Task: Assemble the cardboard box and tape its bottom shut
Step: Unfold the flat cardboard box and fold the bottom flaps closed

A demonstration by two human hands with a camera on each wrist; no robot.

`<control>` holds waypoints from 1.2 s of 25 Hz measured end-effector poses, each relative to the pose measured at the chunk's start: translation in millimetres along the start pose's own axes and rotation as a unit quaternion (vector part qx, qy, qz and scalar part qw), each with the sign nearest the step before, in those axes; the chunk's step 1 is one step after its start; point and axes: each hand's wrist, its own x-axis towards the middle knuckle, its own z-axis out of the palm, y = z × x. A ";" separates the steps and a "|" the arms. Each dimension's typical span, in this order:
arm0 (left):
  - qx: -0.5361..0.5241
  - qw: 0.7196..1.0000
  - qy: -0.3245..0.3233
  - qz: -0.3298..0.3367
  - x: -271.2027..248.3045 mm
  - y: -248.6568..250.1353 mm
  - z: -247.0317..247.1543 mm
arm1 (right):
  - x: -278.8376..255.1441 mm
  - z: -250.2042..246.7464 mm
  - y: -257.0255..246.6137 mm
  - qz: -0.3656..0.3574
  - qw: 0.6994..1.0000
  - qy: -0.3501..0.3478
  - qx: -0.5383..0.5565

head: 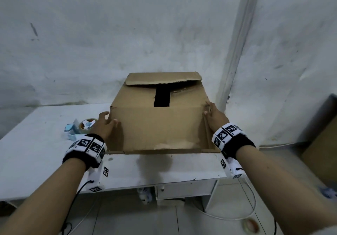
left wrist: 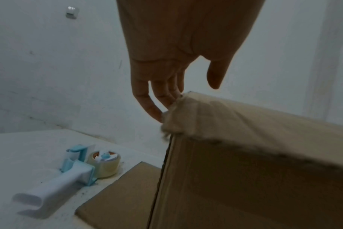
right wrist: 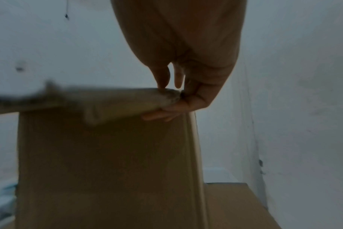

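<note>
On the white table (head: 45, 143), pushed back toward the wall, the cardboard box (head: 160, 125) stands erect with its flaps partly folded; the far flap (head: 162, 78) lies over the top, and a dark gap still shows at the middle of the box. The left hand (head: 107, 125) is at the box's near left corner, its fingers (left wrist: 147, 99) held close together with the tips touching the frayed corner and the thumb apart; the right hand (head: 216, 115) pinches the near right corner between thumb and fingers. The tape dispenser (head: 80, 128) lies just left of the box, untouched. The step in hand looks like squaring the box and bringing the near flap down; it would be done best by keeping both corners level and pressing evenly, so the flaps meet along the middle of the box without a gap; the frayed left corner is soft and may buckle under a hard squeeze; only then reach left of the box for the tape.
</note>
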 end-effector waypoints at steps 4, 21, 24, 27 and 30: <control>-0.167 0.984 -0.056 -0.002 -14.3 4.0 -46.1 | -10.7 -29.9 -9.7 0.075 0.941 -0.060 0.325; 0.226 0.949 -0.033 0.218 74.8 28.7 24.7 | 64.9 29.0 -59.7 -0.037 0.989 0.064 -0.131; 0.295 0.931 -0.026 0.214 81.6 24.6 32.1 | 70.4 43.5 -53.1 -0.060 0.966 0.038 -0.247; 0.317 0.922 -0.075 0.210 89.3 28.6 27.0 | 77.9 34.5 -55.0 -0.045 0.962 -0.044 -0.265; 0.324 0.917 -0.126 0.194 97.7 33.7 22.4 | 85.8 30.5 -58.3 -0.034 0.955 -0.087 -0.283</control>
